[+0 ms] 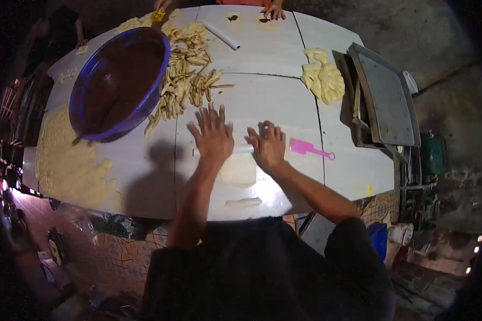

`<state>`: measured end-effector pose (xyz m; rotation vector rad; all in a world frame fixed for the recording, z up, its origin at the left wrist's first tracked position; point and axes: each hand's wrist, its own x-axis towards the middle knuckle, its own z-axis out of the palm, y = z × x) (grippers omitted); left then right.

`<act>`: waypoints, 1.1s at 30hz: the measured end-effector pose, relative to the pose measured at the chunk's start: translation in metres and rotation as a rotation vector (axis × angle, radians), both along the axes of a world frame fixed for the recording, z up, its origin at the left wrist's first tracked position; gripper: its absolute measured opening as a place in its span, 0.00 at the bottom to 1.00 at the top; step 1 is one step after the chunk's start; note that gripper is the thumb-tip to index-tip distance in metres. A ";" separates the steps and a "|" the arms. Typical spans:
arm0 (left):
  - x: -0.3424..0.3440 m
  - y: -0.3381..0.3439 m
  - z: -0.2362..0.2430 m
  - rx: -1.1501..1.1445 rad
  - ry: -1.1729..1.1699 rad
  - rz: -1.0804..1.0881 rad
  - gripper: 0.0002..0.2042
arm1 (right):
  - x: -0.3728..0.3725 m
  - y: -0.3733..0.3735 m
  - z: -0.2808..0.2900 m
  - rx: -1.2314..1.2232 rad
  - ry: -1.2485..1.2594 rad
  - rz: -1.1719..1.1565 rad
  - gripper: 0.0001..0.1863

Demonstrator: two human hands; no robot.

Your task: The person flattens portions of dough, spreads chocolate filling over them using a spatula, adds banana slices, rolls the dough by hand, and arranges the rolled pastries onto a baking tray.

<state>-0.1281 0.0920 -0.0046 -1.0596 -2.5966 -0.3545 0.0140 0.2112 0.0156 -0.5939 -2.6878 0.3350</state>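
Fingers spread on the left hand (215, 143); bent, slightly parted on the right hand (269, 148). Both lie over a smooth white rolling pin (243, 149), at the far edge of a pale, flat, roughly square dough sheet (239, 172). Pin partly hidden by hands.

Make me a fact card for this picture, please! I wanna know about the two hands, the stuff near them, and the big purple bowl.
Left hand: palm down over a white roller, fingers spread
Right hand: palm down at the roller's right end, fingers slightly bent
Nearest the person: flat pale dough sheet, then a small dough strip
Right of the hands: pink scraper
Purple bowl: on the table's left side, dark brown inside
Farther right: yellow dough, metal tray
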 end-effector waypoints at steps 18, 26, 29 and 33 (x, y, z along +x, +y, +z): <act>0.006 -0.156 0.007 0.205 -0.144 0.056 0.32 | 0.092 0.094 0.015 -0.472 -0.165 0.035 0.10; 0.034 -0.255 -0.005 0.203 -0.001 0.356 0.19 | -0.251 -0.078 0.173 -0.169 -0.077 0.885 0.11; 0.028 -0.255 -0.009 0.245 0.095 0.397 0.14 | -0.351 -0.137 0.159 0.213 -0.394 0.754 0.09; 0.032 -0.272 -0.034 0.133 0.037 0.399 0.14 | -0.405 -0.155 0.117 0.234 -0.602 0.995 0.12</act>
